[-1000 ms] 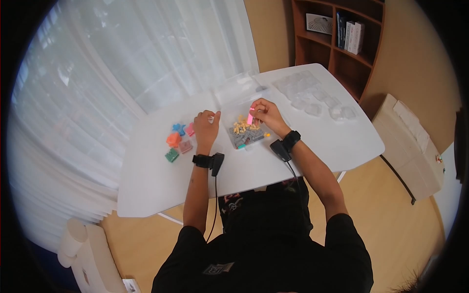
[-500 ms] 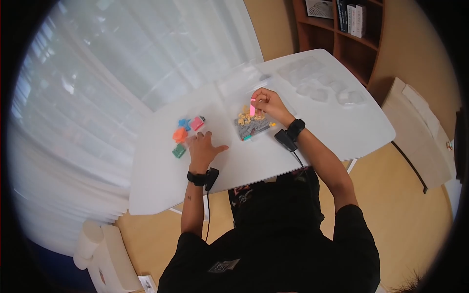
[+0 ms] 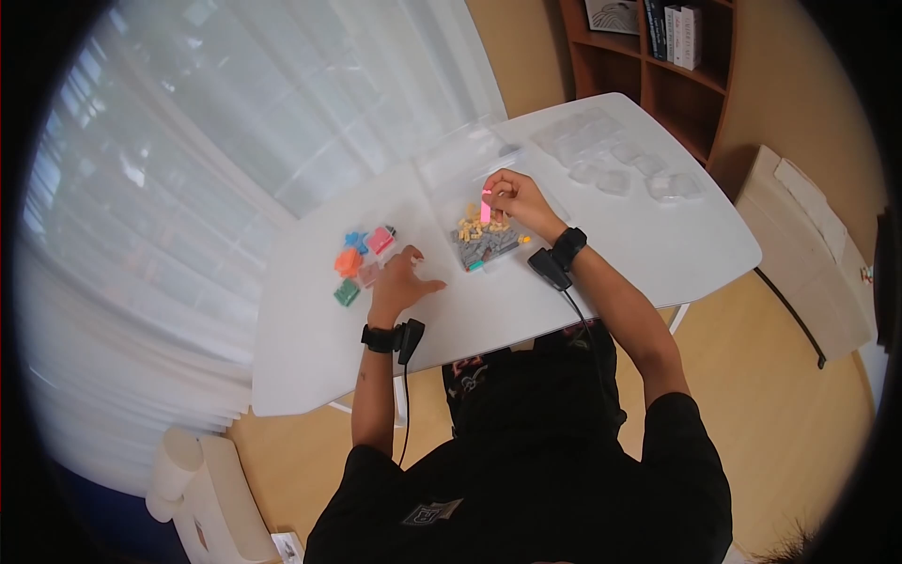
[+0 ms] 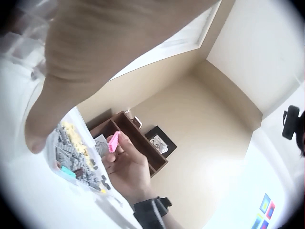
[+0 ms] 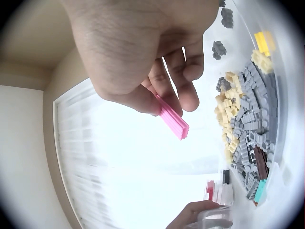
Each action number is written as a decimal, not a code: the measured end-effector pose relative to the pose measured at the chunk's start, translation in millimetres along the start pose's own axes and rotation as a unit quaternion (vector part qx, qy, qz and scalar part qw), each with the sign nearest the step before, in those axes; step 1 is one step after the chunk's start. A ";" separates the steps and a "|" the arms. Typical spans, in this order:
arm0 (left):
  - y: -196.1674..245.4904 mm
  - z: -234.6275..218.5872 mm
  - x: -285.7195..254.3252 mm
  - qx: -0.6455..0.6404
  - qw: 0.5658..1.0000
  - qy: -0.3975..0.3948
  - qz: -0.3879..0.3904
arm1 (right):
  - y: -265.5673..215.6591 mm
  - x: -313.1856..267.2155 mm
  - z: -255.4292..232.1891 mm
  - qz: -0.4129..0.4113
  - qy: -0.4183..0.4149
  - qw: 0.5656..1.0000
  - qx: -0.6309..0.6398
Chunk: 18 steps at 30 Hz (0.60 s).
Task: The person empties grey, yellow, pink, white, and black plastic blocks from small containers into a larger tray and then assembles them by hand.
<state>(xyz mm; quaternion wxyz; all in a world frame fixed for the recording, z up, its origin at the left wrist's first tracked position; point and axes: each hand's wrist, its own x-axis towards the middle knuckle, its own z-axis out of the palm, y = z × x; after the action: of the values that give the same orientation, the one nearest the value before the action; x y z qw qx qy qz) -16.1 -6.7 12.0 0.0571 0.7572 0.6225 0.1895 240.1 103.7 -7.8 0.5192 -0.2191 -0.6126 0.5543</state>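
My right hand [image 3: 519,204] pinches a flat pink ridged piece [image 5: 174,119] between thumb and fingers, above the clear bin. Tan pieces [image 5: 228,107] and grey pieces [image 4: 69,155] fill the bin, with a teal piece [image 5: 260,191] near one end. Left of the bin, my left hand [image 3: 399,285] hovers with its thumb spread from its bent fingers, beside a clear box of pale pink pieces [image 3: 369,274]. In the right wrist view, a clear rounded edge [image 5: 214,210] overlaps the left fingers; whether they touch it cannot be told.
Blue [image 3: 354,242], orange [image 3: 349,263], bright pink [image 3: 380,240] and green [image 3: 347,292] pieces lie at the table's left. Several clear boxes [image 3: 613,180] stand at the back right. A raised clear lid [image 3: 460,155] is behind the bin.
The left hand has come down from beside the bin toward the table's front, its thumb now spread. The right hand keeps its pinch on the pink piece. The head view has shifted.
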 end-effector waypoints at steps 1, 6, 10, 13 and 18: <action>-1.9 0.1 5.4 0.000 1.000 0.000 0.002 | -0.7 -0.3 -0.1 0.001 0.004 1.000 -0.007; 0.1 -1.6 43.2 -0.215 0.972 0.087 -0.041 | -1.4 0.0 -0.8 -0.006 0.014 1.000 -0.004; 16.6 8.5 75.8 -0.324 0.942 0.088 0.006 | -1.6 5.7 -13.5 -0.069 0.085 0.994 -0.006; 48.5 24.2 111.4 -0.299 0.946 0.051 0.113 | -20.7 11.5 -44.8 -0.147 0.218 0.965 0.002; 138.2 72.5 155.4 -0.192 0.959 -0.009 0.209 | -46.3 -3.6 -99.8 -0.224 0.470 0.850 0.086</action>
<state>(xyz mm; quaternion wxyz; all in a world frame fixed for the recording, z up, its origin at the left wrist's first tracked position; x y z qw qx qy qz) 161.0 123.8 23.2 0.1661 0.8469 0.4020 0.3060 343.3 132.3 17.4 0.8719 -0.2645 -0.2783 0.3041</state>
